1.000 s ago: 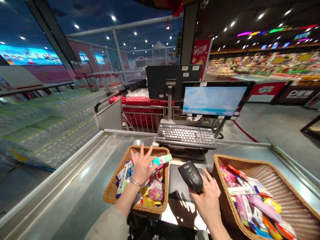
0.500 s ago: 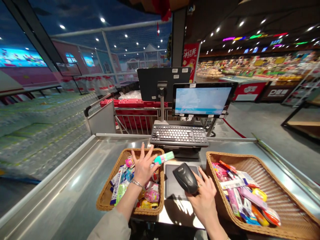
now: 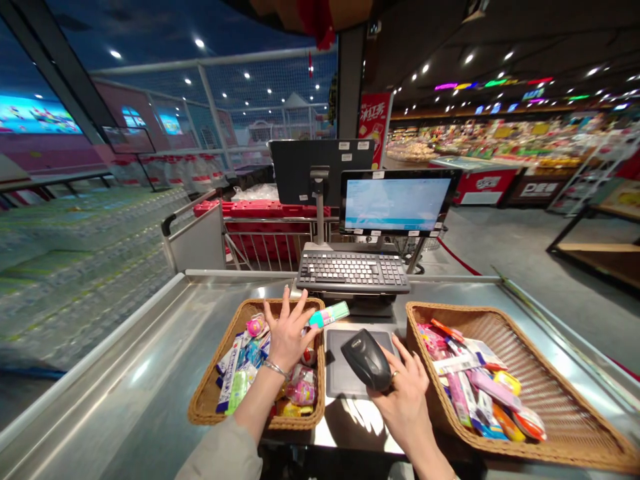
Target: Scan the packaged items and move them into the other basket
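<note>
L hand (image 3: pixel 289 337) is hovering over L wicker basket (image 3: pixel 214 393), lower centre of frame, grip wide open w/ fingers splayed, no clear hold; teal-and-white stick pack (image 3: pixel 329 315) is sitting just past thumb above basket's far rim, can't tell if touching. R hand (image 3: pixel 406 400) is clamping black handheld barcode scanner (image 3: pixel 367 360), grip shut round body, head tilting toward L hand, just above dark scan pad (image 3: pixel 336 367). Mixed packaged goods (image 3: pixel 300 393) are filling L basket; R wicker basket (image 3: pixel 453 310) is holding more goods, lower right. Steel checkout tabletop (image 3: pixel 125 353) is carrying both baskets; keyboard (image 3: pixel 353 270) is sitting behind pad.
</note>
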Available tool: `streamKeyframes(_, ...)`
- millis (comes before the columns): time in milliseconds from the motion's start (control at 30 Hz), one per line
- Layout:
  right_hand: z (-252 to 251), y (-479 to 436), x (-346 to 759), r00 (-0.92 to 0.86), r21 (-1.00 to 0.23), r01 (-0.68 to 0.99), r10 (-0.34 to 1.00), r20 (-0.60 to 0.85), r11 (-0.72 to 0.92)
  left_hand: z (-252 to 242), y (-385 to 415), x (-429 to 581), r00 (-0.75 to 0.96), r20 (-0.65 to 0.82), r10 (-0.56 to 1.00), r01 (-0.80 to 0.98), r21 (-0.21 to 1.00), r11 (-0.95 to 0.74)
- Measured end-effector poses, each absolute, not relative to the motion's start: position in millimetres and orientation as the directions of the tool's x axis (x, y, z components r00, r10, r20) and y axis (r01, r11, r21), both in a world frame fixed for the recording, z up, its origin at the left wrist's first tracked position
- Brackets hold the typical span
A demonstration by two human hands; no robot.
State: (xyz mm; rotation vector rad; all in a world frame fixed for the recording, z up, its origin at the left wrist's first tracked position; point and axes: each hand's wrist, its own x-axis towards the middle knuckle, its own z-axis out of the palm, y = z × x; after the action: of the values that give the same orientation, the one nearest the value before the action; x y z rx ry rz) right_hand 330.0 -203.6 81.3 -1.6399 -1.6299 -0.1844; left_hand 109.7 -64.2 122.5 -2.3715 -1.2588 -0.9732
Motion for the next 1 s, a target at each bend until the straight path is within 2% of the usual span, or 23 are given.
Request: streamKeyframes(1000,84,-205,341,0.169,-0.431,0.892,0.787,0.594,0.134,125,-57,127,0.4,0.677,0.618,0.799,0.073,-0.597)
